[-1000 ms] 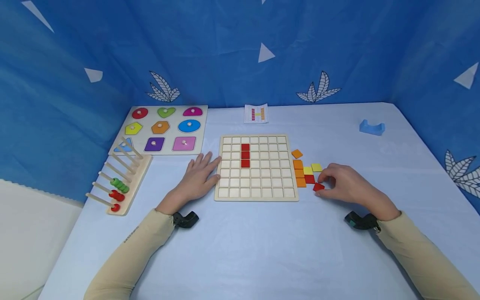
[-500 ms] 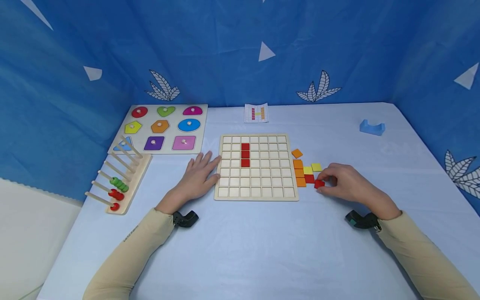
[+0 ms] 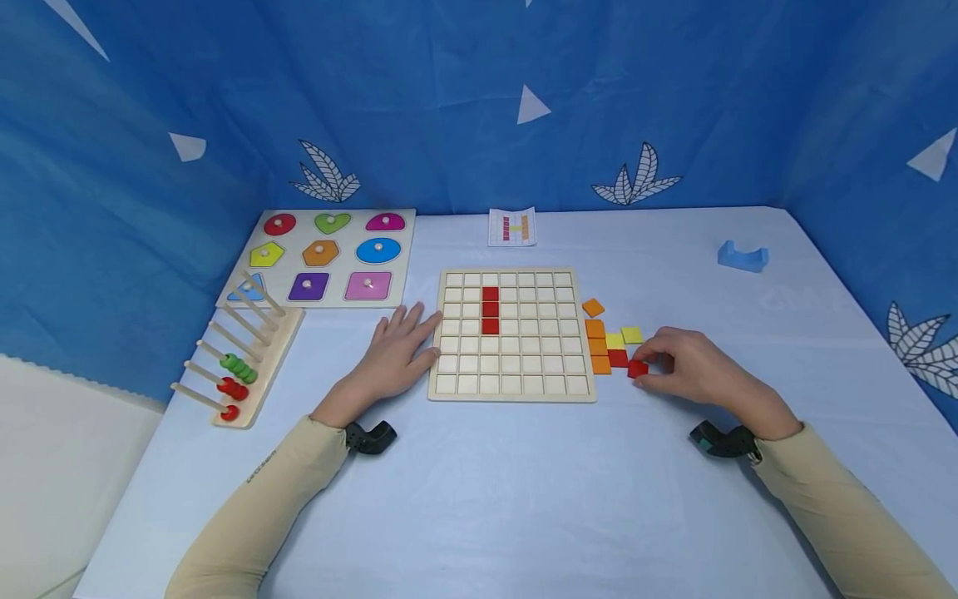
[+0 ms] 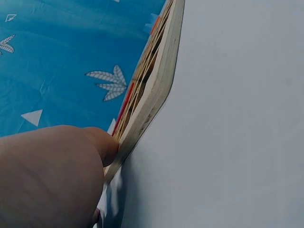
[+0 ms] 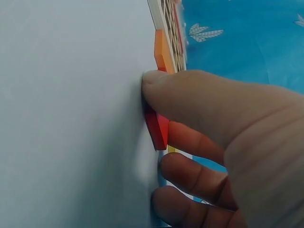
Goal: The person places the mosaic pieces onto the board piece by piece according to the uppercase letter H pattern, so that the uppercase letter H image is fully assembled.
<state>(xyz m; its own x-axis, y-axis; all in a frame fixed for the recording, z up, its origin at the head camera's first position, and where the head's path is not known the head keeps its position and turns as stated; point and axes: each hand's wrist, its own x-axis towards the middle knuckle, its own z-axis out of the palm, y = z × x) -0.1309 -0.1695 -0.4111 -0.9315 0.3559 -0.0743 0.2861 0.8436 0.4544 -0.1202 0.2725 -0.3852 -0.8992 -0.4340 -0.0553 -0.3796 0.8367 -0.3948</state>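
A wooden grid board (image 3: 529, 363) lies mid-table, with three red square tiles (image 3: 490, 309) in one column. My left hand (image 3: 392, 353) is spread flat at the board's left side, its fingertips and thumb at the rim. In the left wrist view the thumb (image 4: 102, 145) meets the board's edge. To the right of the board, my right hand (image 3: 688, 366) pinches a red square tile (image 3: 637, 368) between thumb and fingers, low at the tabletop. The right wrist view has that tile (image 5: 159, 130) partly covered by the thumb. Another red tile (image 3: 617, 358) sits just left of it.
Several orange tiles (image 3: 596, 346) and two yellow tiles (image 3: 632, 334) lie by the board's right edge. Behind the board is a pattern card (image 3: 512, 227). A shape puzzle (image 3: 340, 272) and a pegged bead rack (image 3: 269, 366) stand left; a blue bracket (image 3: 743, 255) lies back right.
The red tile at my right fingers has turned from a slant to nearly square with the neighbouring tiles, shifting slightly away from me. My left hand has stayed put.
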